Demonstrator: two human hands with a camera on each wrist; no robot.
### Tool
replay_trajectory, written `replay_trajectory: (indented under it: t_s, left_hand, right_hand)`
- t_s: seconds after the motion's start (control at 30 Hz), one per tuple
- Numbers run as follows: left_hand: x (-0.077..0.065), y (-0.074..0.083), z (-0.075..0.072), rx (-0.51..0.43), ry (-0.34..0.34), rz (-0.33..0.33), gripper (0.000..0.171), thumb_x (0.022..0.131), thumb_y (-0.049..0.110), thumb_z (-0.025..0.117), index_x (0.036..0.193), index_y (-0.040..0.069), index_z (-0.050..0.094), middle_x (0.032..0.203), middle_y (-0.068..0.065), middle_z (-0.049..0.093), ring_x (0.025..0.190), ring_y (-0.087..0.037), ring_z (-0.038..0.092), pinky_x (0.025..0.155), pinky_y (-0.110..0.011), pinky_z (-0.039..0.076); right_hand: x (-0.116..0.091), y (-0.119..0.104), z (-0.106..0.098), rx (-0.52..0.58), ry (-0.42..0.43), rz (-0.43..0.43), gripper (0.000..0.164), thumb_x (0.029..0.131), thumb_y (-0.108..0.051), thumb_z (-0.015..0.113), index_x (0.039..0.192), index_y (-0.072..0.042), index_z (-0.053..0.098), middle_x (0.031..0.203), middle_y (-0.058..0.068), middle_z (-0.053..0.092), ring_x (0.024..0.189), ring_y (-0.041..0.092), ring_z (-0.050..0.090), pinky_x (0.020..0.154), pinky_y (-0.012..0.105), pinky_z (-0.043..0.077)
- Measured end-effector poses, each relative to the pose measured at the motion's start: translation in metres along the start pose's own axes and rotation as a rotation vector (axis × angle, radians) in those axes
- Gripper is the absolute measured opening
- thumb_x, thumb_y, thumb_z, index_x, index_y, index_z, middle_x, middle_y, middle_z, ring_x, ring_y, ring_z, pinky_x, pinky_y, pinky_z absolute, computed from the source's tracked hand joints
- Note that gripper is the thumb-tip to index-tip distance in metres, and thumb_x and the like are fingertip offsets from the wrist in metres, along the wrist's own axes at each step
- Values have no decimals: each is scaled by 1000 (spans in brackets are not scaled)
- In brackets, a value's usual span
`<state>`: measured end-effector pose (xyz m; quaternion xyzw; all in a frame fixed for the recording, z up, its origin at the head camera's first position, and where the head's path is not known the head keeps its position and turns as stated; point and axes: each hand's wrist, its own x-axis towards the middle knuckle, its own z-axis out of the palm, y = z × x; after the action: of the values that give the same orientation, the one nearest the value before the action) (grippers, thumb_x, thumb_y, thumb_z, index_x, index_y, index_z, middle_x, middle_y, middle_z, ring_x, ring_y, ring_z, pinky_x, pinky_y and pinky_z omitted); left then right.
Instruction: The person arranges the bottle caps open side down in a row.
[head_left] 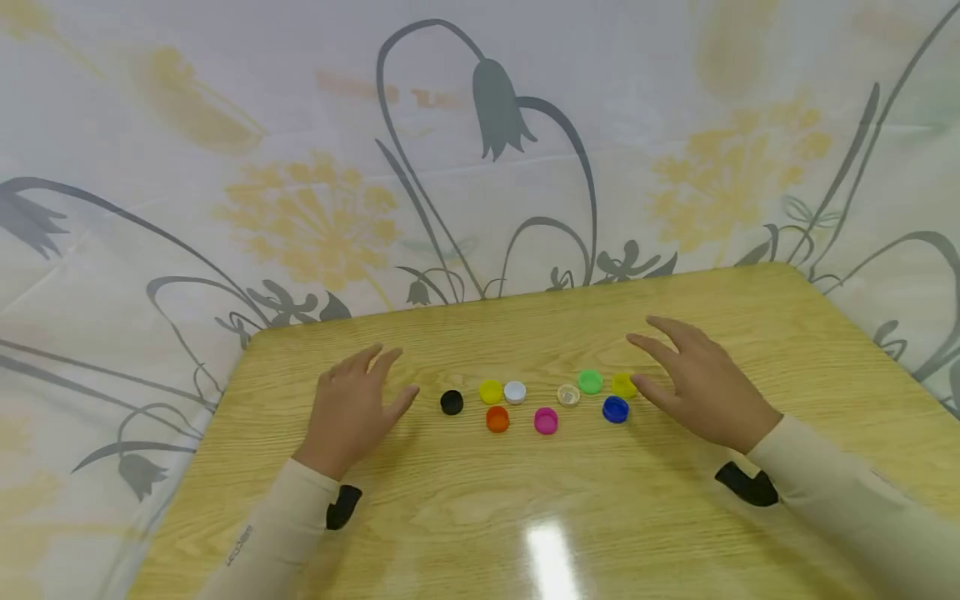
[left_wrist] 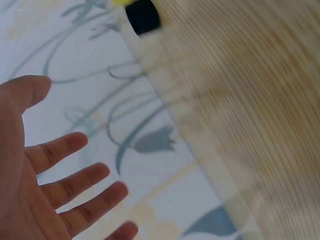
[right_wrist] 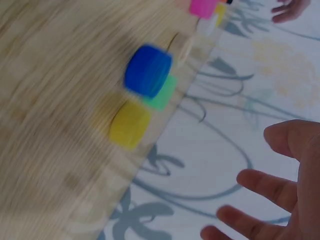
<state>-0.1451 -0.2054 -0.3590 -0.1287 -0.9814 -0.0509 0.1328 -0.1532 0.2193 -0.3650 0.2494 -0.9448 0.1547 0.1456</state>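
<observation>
Several small round bottle caps lie in two loose rows on the wooden table. Nearest my left hand (head_left: 350,410) is the black cap (head_left: 452,402); that hand hovers left of it, fingers spread and holding nothing. Beside it are a yellow cap (head_left: 491,392), a white cap (head_left: 515,392) and an orange cap (head_left: 497,419). A pink cap (head_left: 546,421) and a clear cap (head_left: 568,395) sit mid-row. My right hand (head_left: 701,383) hovers at the right end, empty, its thumb overlapping a second yellow cap (head_left: 622,385) in view. A green cap (head_left: 590,382) and a blue cap (right_wrist: 148,71) are close by.
The wooden table (head_left: 450,517) has its far edge against a floral-patterned cloth (head_left: 315,125), which also rises along the left and right sides. Dark straps (head_left: 748,485) show at both wrists. A bright light reflection falls near the table's front.
</observation>
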Motion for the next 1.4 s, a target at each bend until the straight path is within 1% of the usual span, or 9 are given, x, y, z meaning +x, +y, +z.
replay_trajectory:
  t_s: [0.1, 0.23, 0.4, 0.63, 0.83, 0.97, 1.2, 1.3, 1.4]
  left_hand:
    - [1, 18, 4, -15, 69, 62, 47, 94, 45, 67, 129, 13, 65, 124, -14, 67, 107, -35, 67, 85, -56, 54]
    - [2, 45, 9, -79, 110, 138, 34, 91, 38, 73, 114, 13, 73, 102, -7, 74, 77, -23, 70, 66, -39, 57]
    - [4, 78, 15, -162, 44, 208, 27, 91, 36, 73, 104, 13, 74, 84, 1, 74, 59, -10, 62, 51, -21, 45]
    - [7, 109, 25, -216, -76, 235, 25, 91, 34, 73, 105, 13, 75, 74, 4, 71, 52, -4, 52, 45, -17, 37]
    - [10, 123, 35, -256, -204, 186, 32, 94, 35, 70, 116, 12, 71, 62, 10, 58, 49, 0, 44, 43, -17, 35]
    - [12, 127, 41, -253, -243, 176, 37, 94, 35, 70, 120, 9, 69, 58, 10, 54, 50, 0, 44, 47, -18, 39]
    - [14, 129, 44, -237, -269, 168, 43, 94, 35, 71, 124, 6, 66, 62, 8, 55, 55, -3, 50, 62, -24, 52]
    - [13, 130, 47, -252, -273, 164, 37, 94, 32, 70, 121, 6, 67, 65, 7, 56, 60, -5, 53, 65, -24, 52]
    - [13, 131, 49, -271, -267, 169, 31, 95, 29, 70, 116, 7, 70, 65, 7, 55, 59, -5, 49, 62, -22, 48]
  right_hand:
    - [2, -14, 6, 49, 20, -47, 42, 91, -20, 73, 129, -5, 64, 130, 19, 59, 117, 39, 57, 92, 58, 50]
    - [4, -32, 19, 119, 5, -65, 31, 90, -18, 74, 119, -6, 70, 109, 8, 67, 89, 20, 63, 76, 37, 56]
    - [7, -49, 36, 229, -55, -76, 22, 91, -17, 73, 111, -9, 72, 94, -1, 66, 65, 1, 48, 58, 19, 45]
    - [14, -61, 56, 334, -196, -15, 24, 92, -19, 72, 113, -7, 71, 89, -5, 64, 64, 0, 44, 57, 18, 44]
    - [19, -64, 65, 390, -258, 13, 31, 91, -18, 73, 118, -4, 69, 79, -9, 59, 64, 1, 46, 57, 20, 44]
    - [21, -64, 68, 403, -278, 15, 34, 90, -15, 73, 120, -1, 67, 78, -8, 60, 63, 1, 47, 58, 19, 45]
    - [22, -61, 73, 410, -312, 25, 38, 89, -14, 73, 123, 2, 65, 81, -7, 61, 67, 2, 50, 65, 20, 47]
    - [23, -61, 73, 428, -315, 16, 35, 89, -12, 73, 121, 2, 66, 82, -7, 62, 70, 1, 52, 66, 20, 48]
    - [23, -61, 73, 453, -326, 17, 32, 89, -11, 73, 119, 0, 67, 84, -6, 64, 71, 0, 52, 66, 20, 48]
